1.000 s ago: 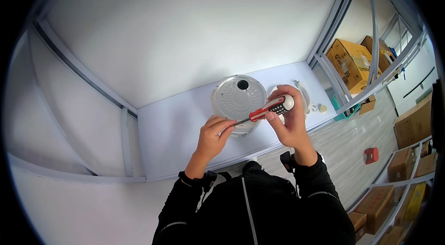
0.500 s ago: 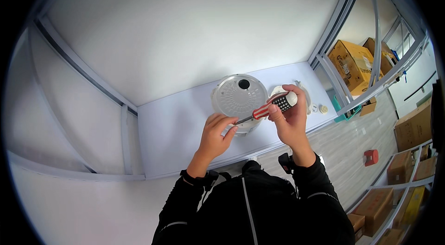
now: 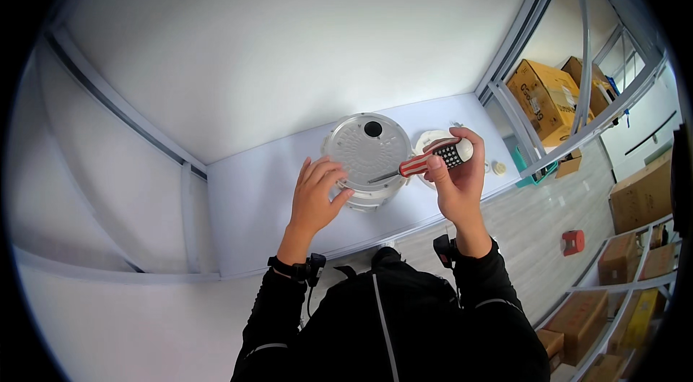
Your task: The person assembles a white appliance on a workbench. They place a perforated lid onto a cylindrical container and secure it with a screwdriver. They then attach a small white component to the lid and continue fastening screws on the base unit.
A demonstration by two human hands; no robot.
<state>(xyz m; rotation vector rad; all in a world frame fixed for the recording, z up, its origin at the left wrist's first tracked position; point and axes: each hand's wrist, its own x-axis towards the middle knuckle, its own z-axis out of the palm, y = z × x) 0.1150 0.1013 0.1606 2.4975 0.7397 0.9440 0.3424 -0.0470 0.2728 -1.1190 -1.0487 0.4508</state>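
So at this point we had the round grey metal housing (image 3: pixel 367 158) sitting just above the middle of the frame on the pale work table (image 3: pixel 245 201), flat ribbed face up with a dark round hole near its far edge. Our left hand (image 3: pixel 317 191) was resting against its lower left rim, fingers spread a bit and curled over the edge, thumb touching the side. Our right hand (image 3: pixel 456 176) was just right of centre, fingers wrapped tight around a screwdriver (image 3: pixel 426 161) with a red, white and black handle; the shaft pointed left and its tip sat on the housing's face near the right rim. Right behind that hand there was a white round part (image 3: pixel 426 142), mostly hidden, so we couldn't tell what it was or if anything was in it. A small pale ring-shaped bit (image 3: pixel 497 167) lay on the table's right end, apart from everything else. Container-wise, the cardboard boxes (image 3: pixel 545 93) in the upper right, behind the metal frame (image 3: pixel 520 42), were closed up, contents not visible, and more brown boxes (image 3: pixel 639 198) sat on shelving down the right edge, also shut as far as we could see.
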